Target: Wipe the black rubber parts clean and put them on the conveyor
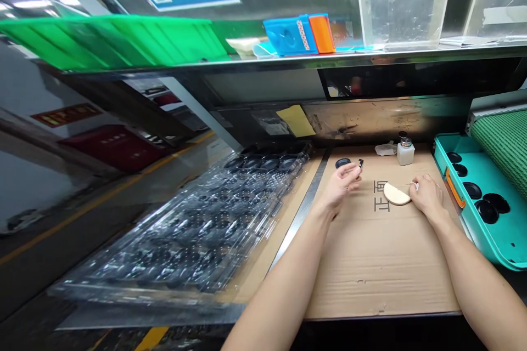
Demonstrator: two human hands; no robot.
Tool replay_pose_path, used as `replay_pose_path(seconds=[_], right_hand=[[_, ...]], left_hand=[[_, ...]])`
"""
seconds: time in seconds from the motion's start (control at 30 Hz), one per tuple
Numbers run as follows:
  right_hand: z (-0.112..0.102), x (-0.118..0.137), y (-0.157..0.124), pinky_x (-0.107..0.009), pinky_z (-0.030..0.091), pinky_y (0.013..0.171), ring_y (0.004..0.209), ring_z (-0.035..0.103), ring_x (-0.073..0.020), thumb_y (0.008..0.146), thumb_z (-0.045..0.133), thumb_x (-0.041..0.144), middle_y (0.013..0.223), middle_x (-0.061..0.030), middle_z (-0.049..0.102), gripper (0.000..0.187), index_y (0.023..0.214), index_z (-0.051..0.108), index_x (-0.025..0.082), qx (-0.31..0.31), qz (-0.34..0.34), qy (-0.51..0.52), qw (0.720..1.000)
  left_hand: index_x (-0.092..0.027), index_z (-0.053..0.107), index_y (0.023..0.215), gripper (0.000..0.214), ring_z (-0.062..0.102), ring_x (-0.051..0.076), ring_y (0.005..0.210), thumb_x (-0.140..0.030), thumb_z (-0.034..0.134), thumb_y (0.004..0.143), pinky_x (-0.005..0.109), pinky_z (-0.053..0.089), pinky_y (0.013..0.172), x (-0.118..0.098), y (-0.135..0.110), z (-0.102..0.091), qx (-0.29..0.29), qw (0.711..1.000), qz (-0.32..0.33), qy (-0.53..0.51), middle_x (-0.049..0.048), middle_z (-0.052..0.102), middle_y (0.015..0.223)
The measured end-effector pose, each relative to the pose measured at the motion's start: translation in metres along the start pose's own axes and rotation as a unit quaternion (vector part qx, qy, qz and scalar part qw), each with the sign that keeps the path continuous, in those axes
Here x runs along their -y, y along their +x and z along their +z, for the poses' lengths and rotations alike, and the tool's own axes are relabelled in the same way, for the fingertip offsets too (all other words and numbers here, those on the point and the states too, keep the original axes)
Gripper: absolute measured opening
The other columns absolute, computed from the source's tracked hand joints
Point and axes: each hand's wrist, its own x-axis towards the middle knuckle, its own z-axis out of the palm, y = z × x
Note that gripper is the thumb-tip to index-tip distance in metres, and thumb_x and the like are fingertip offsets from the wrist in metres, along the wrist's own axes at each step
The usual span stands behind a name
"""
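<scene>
L hand [343, 185], right of ctr., fingers nearly closed, pinching sm. black part [361, 163]. R hand [428, 195], farther right, fingers curled, pinching white bit [415, 187], unclear what, by cream disc [396, 194].

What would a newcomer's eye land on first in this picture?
Probably the bright green bin at upper left, and the blue-and-orange box to its right on the shelf. Next, the shiny clear tray at left, holding dark shapes. Over the cardboard, the left hand holds a small black piece; the right hand is beside a cream half-round piece.
</scene>
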Motion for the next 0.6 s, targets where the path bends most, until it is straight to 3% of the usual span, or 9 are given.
replay_pose_path(seconds=[0.07,0.13,0.23,0.37,0.43,0.5,0.57,0.6], right_hand=[[0.0,0.001,-0.001,-0.034,0.042,0.084,0.102,0.065,-0.0242,0.095,0.048,0.026,0.115,-0.0099,0.068,0.028,0.109,0.071,0.021,0.001,0.002,0.001,1.0],[0.002,0.001,-0.002,-0.034,0.042,0.086,0.102,0.065,-0.0239,0.095,0.048,0.026,0.116,-0.0102,0.068,0.028,0.108,0.071,0.021,0.0,0.001,0.004,1.0],[0.007,0.0,0.0,-0.034,0.041,0.088,0.103,0.064,-0.0238,0.095,0.048,0.026,0.114,-0.0104,0.068,0.026,0.107,0.071,0.02,0.0,-0.001,0.007,1.0],[0.011,0.001,0.002,-0.034,0.04,0.092,0.106,0.063,-0.0234,0.095,0.049,0.026,0.113,-0.011,0.067,0.025,0.107,0.07,0.02,-0.003,0.002,0.017,1.0],[0.012,0.002,0.0,-0.035,0.04,0.093,0.107,0.063,-0.024,0.095,0.049,0.026,0.115,-0.0117,0.067,0.026,0.108,0.07,0.019,0.002,0.002,0.027,1.0],[0.012,0.003,-0.002,-0.036,0.04,0.093,0.108,0.063,-0.0251,0.096,0.048,0.026,0.117,-0.0125,0.067,0.028,0.111,0.07,0.017,0.01,0.001,0.038,0.999],[0.012,0.004,-0.002,-0.037,0.041,0.095,0.11,0.062,-0.0262,0.096,0.048,0.026,0.119,-0.0135,0.066,0.029,0.112,0.069,0.016,0.016,0.0,0.047,0.999],[0.012,0.004,-0.002,-0.038,0.04,0.095,0.111,0.061,-0.0267,0.096,0.048,0.026,0.12,-0.0142,0.065,0.029,0.113,0.069,0.016,0.018,0.001,0.05,0.999]], left_hand=[[-0.014,0.055,0.135,0.072,0.065,0.025,0.114,-0.034,0.086,0.073,0.036,0.051,0.099,-0.005,0.027,-0.019,-0.085,0.981,0.061,0.162,0.0187,0.063,0.135],[-0.014,0.053,0.137,0.076,0.063,0.027,0.119,-0.029,0.087,0.071,0.039,0.049,0.103,-0.013,0.051,-0.036,-0.13,0.947,0.068,0.286,0.0196,0.062,0.136],[-0.013,0.051,0.139,0.078,0.064,0.029,0.119,-0.029,0.086,0.071,0.039,0.048,0.102,-0.019,0.074,-0.05,-0.129,0.9,0.047,0.413,0.0194,0.063,0.134],[-0.015,0.052,0.137,0.078,0.063,0.033,0.121,-0.032,0.085,0.069,0.04,0.046,0.104,-0.014,0.083,-0.05,-0.095,0.855,0.036,0.508,0.0187,0.066,0.131],[-0.012,0.052,0.137,0.078,0.057,0.039,0.128,-0.033,0.083,0.07,0.046,0.043,0.108,-0.01,0.082,-0.045,-0.091,0.837,0.029,0.539,0.0231,0.061,0.137],[-0.011,0.051,0.139,0.075,0.045,0.046,0.138,-0.039,0.078,0.074,0.056,0.037,0.111,-0.01,0.079,-0.03,-0.11,0.799,0.049,0.589,0.0272,0.049,0.149],[-0.013,0.052,0.14,0.067,0.034,0.048,0.144,-0.045,0.068,0.083,0.062,0.032,0.113,-0.014,0.071,0.001,-0.112,0.759,0.129,0.628,0.0251,0.039,0.157],[-0.015,0.055,0.139,0.061,0.034,0.046,0.145,-0.046,0.063,0.087,0.062,0.03,0.115,-0.016,0.064,0.024,-0.086,0.753,0.184,0.626,0.0221,0.04,0.158]])
